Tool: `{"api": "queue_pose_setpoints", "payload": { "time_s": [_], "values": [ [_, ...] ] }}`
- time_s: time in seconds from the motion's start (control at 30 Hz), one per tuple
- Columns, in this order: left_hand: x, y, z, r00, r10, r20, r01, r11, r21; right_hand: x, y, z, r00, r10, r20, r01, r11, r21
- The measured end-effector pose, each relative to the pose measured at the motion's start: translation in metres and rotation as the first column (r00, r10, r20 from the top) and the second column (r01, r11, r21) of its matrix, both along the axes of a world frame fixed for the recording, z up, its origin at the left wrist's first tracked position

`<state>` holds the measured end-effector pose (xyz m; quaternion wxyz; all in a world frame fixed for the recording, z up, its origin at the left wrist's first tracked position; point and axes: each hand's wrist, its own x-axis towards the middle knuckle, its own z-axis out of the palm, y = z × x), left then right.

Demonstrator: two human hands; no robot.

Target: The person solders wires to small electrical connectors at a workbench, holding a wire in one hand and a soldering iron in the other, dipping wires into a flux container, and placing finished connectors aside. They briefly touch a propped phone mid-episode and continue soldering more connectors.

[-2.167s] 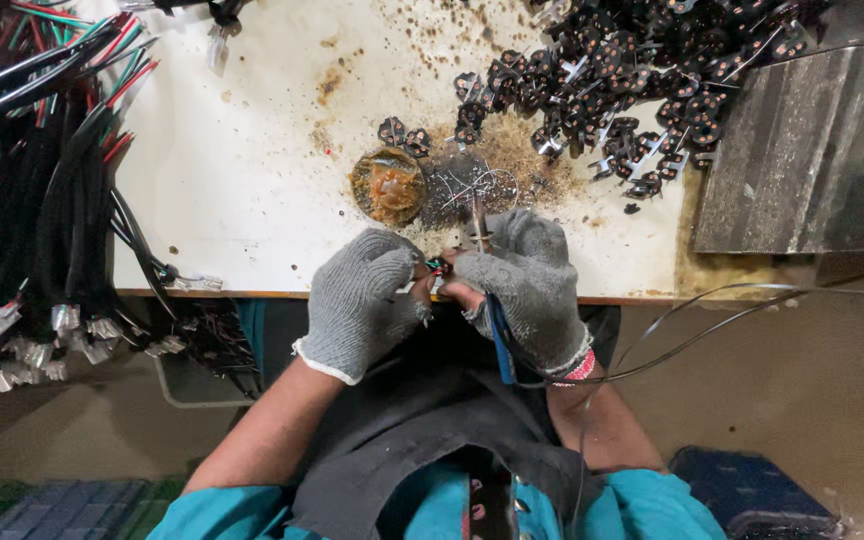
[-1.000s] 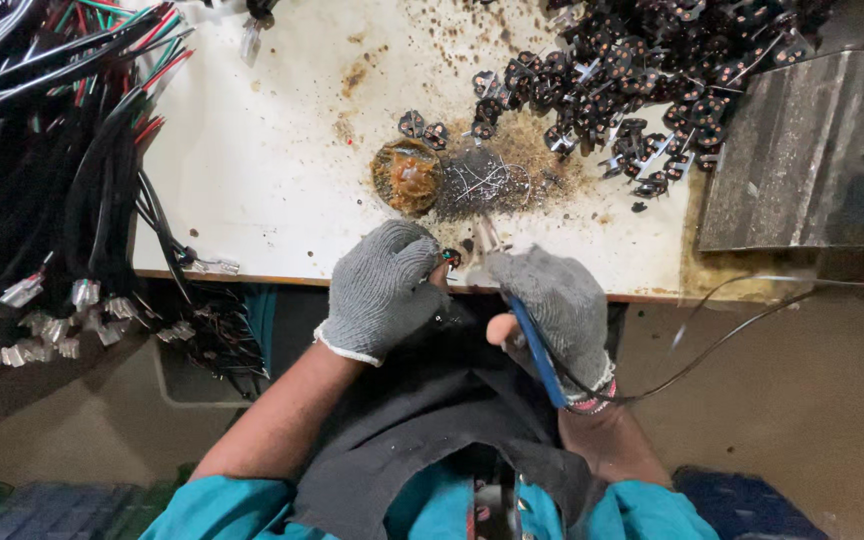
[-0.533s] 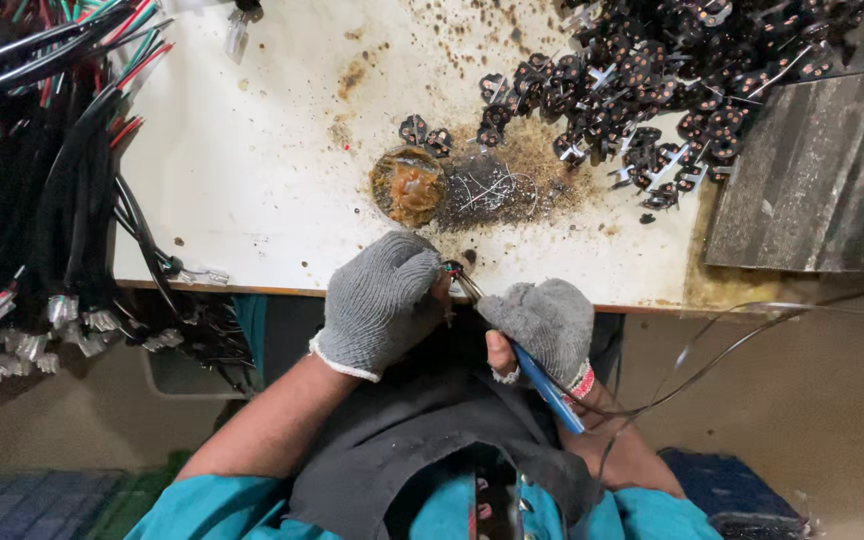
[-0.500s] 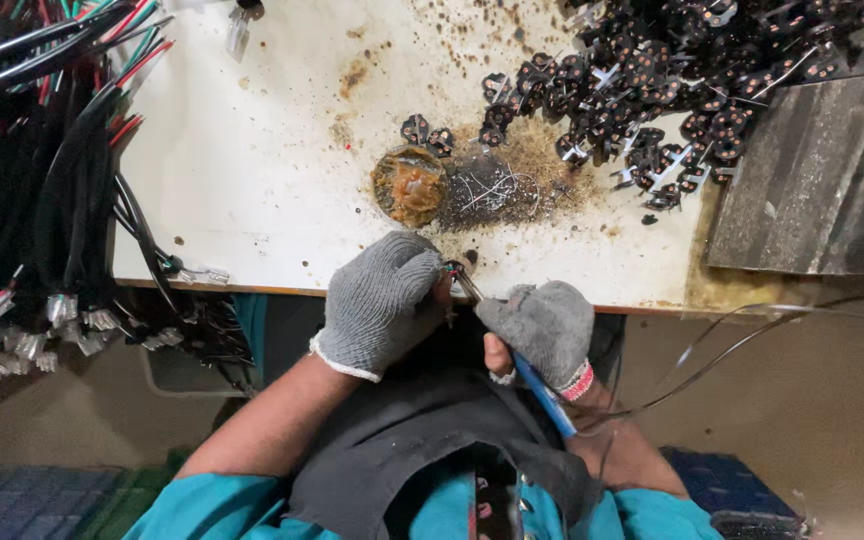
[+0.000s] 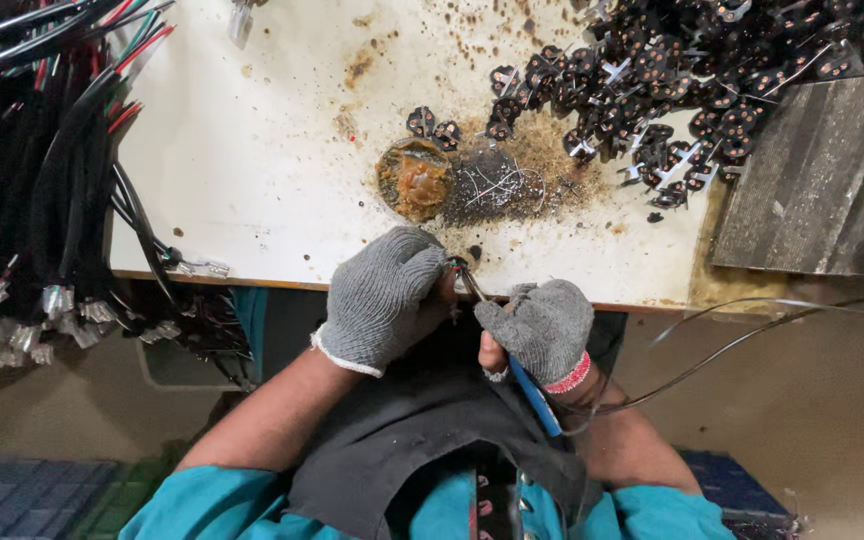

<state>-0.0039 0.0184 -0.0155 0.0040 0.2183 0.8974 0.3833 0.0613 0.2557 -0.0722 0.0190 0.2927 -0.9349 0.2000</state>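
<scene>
Soldering iron [image 5: 532, 390] gripped in right hand [image 5: 542, 328], left hand [image 5: 387, 295] pinching small part

Stained white table [image 5: 252, 170], black cable bundles [image 5: 32, 180], grey slab [image 5: 822, 180]

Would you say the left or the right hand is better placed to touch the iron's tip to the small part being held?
Right: the right hand grips the blue-handled soldering iron, tip at the small part pinched in the left hand.
</scene>
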Motion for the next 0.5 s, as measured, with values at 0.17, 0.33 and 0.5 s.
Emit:
{"api": "queue_pose_setpoints", "payload": {
  "time_s": [0.17, 0.33, 0.5],
  "values": [
    [0.0, 0.001, -0.001, 1.0, 0.007, -0.01, -0.007, 1.0, 0.011, -0.002, -0.001, 0.003, 1.0, 0.002, -0.03, -0.005, 0.995, -0.1],
    [-0.001, 0.001, 0.001, 1.0, 0.002, 0.017, -0.002, 1.0, -0.008, -0.003, -0.001, 0.014, 0.999, -0.042, 0.029, 0.044, 0.997, -0.069],
    [-0.002, 0.001, 0.0, 1.0, 0.005, -0.002, -0.005, 1.0, 0.013, -0.002, 0.002, 0.009, 0.999, -0.029, -0.029, 0.021, 0.968, -0.252]
  ]
}}
